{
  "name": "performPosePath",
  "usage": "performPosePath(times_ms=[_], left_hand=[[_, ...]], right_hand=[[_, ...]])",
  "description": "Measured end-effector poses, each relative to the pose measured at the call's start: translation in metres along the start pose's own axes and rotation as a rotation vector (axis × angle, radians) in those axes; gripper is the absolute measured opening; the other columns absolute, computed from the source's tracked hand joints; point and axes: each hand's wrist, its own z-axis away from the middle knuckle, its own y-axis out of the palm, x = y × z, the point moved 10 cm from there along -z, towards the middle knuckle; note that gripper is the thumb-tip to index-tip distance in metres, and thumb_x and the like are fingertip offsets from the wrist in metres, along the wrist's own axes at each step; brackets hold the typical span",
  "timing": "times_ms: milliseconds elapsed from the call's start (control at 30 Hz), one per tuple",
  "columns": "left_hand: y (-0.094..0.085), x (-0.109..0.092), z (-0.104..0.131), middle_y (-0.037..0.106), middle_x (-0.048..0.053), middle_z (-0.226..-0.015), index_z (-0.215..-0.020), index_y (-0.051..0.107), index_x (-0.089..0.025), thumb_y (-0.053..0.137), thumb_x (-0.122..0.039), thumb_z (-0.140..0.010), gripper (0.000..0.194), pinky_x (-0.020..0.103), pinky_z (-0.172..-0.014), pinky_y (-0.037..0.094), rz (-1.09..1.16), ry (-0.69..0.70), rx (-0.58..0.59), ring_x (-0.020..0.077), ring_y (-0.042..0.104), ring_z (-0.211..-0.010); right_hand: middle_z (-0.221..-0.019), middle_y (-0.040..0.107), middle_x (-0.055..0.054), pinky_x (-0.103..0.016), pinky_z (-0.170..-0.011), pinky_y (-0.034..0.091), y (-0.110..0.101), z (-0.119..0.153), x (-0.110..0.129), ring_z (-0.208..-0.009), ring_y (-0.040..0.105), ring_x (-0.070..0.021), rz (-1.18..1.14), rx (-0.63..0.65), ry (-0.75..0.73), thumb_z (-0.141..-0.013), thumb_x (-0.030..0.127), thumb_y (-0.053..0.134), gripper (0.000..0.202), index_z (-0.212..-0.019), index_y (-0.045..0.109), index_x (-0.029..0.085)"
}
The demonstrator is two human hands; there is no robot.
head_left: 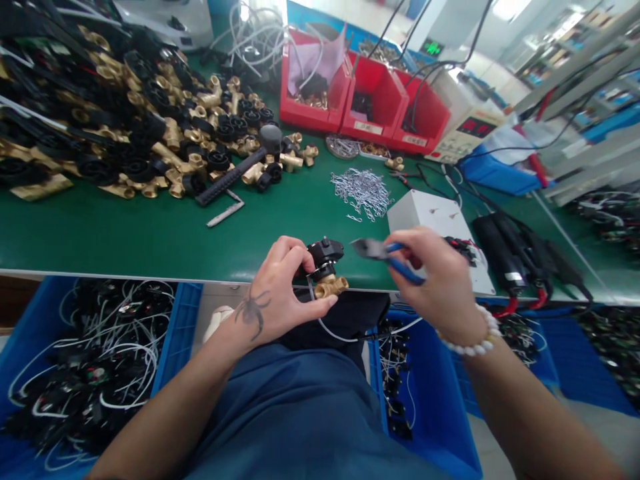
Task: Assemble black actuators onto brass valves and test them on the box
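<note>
"Since you can see the grip, what is in the left hand?"

"A fitting, brass below with a black cap on top. It is pinched, thumb at the brass, fingers at the side of the cap."

"Where is it, exactly?"

"At the front edge of the bench, before the person's lap. A white cable loops below it toward the right."

"And the right hand?"

"Curled round the blue handles of the pliers. Their nose points toward the cap, near but not touching. The jaws are blurred; I can't tell whether they are parted."

"What lies just beyond?"

"A heap of pins on the green top, and a white box by the right hand. Off to the left lies a mallet, a bent metal rod just beside its handle."

"Further out?"

"A big pile of brass and black parts on the left, red bins at the back, and a meter with red digits to their right. Below the bench, blue crates stand on both sides, the left one holding black parts and white cables."
</note>
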Motion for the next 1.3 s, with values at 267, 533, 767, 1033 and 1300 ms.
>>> performPosePath(times_ms=[267,533,767,1033,1300], left_hand=[[0.001,-0.001,0.000,0.052,0.006,-0.106,-0.085,0.050,-0.021,0.080,-0.029,-0.073,0.033,0.046,-0.091,0.054,-0.004,0.014,0.001,0.0240,0.056,-0.101],[0.003,0.001,0.000,0.052,0.006,-0.106,-0.085,0.050,-0.021,0.081,-0.027,-0.072,0.034,0.048,-0.095,0.053,-0.017,0.012,0.004,0.0244,0.055,-0.102],[0.002,-0.001,0.000,0.052,0.006,-0.107,-0.083,0.048,-0.021,0.082,-0.025,-0.072,0.036,0.049,-0.098,0.052,-0.003,0.019,-0.004,0.0248,0.055,-0.105],[0.002,-0.003,0.000,0.051,0.007,-0.106,-0.082,0.047,-0.021,0.081,-0.025,-0.072,0.036,0.050,-0.096,0.052,-0.014,0.042,-0.005,0.0253,0.055,-0.103],[0.003,-0.003,-0.001,0.051,0.006,-0.104,-0.081,0.046,-0.021,0.082,-0.026,-0.071,0.038,0.049,-0.093,0.053,-0.029,0.050,0.005,0.0244,0.054,-0.098]], right_hand=[[-0.078,0.060,-0.003,-0.027,-0.056,0.041,0.025,0.004,0.007,-0.062,0.054,-0.0155,0.081,0.274,-0.105,-0.082,0.006,0.052,0.024,-0.099,0.063,0.020],[-0.081,0.059,-0.002,-0.027,-0.058,0.042,-0.003,0.000,0.012,-0.065,0.054,-0.0158,0.031,-0.028,-0.130,-0.085,0.009,0.051,0.019,-0.098,0.059,0.022],[-0.088,0.060,-0.004,-0.030,-0.066,0.047,-0.031,0.002,-0.006,-0.072,0.057,-0.0175,0.013,-0.256,0.033,-0.091,0.018,0.052,0.016,-0.105,0.058,0.022],[-0.083,0.061,-0.003,-0.028,-0.060,0.043,0.001,-0.004,0.009,-0.066,0.055,-0.0152,0.030,0.033,-0.090,-0.086,0.011,0.052,0.020,-0.101,0.061,0.020],[-0.079,0.059,-0.003,-0.028,-0.058,0.039,0.033,0.004,0.010,-0.063,0.052,-0.0157,0.119,0.309,-0.116,-0.081,0.004,0.050,0.026,-0.099,0.060,0.019]])
